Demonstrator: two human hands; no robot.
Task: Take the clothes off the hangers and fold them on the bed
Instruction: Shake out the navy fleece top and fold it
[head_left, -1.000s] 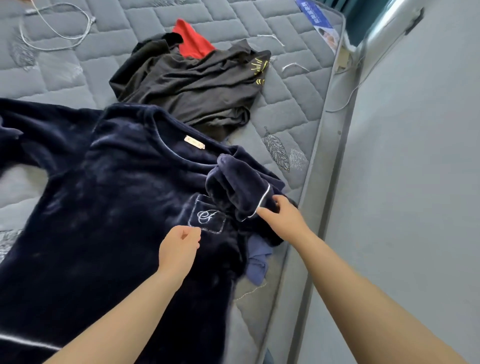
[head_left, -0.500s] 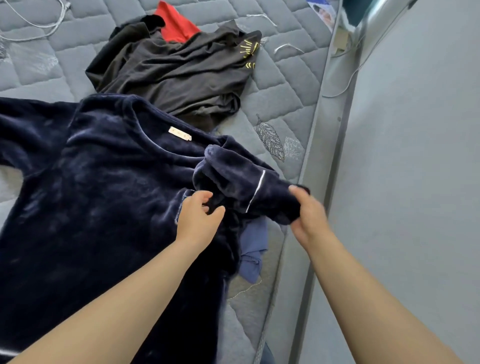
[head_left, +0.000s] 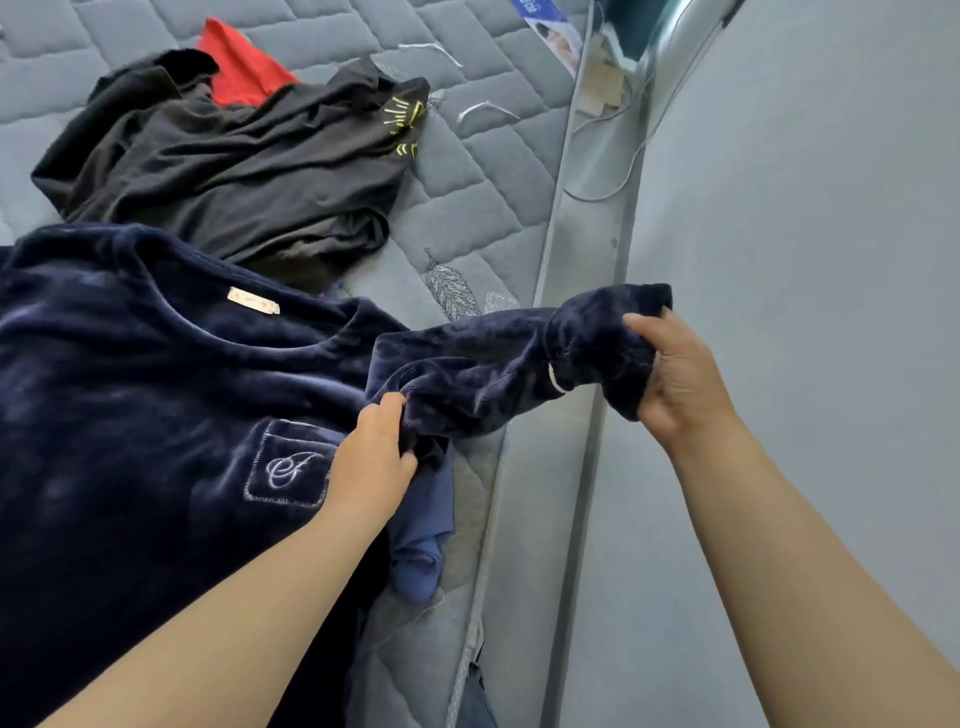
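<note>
A dark navy velvet top (head_left: 156, 415) with a stitched chest pocket lies face up on the grey quilted mattress (head_left: 483, 171). Its sleeve (head_left: 483, 364) is stretched out to the right, past the bed's edge. My right hand (head_left: 675, 379) grips the cuff end of that sleeve above the gap by the wall. My left hand (head_left: 374, 457) pinches the sleeve near the shoulder seam, beside the pocket. No hanger is visible.
A crumpled black garment (head_left: 234, 166) lies beyond the navy top, with a red cloth (head_left: 239, 73) under its far side. A blue cloth (head_left: 421, 540) peeks out beneath the navy top at the bed edge. The grey wall (head_left: 805, 260) runs along the right; cables hang in the gap.
The bunched sleeve has been pulled straight out to the right by my right hand. My left hand moved from the pocket to the shoulder end of the sleeve and took hold.
</note>
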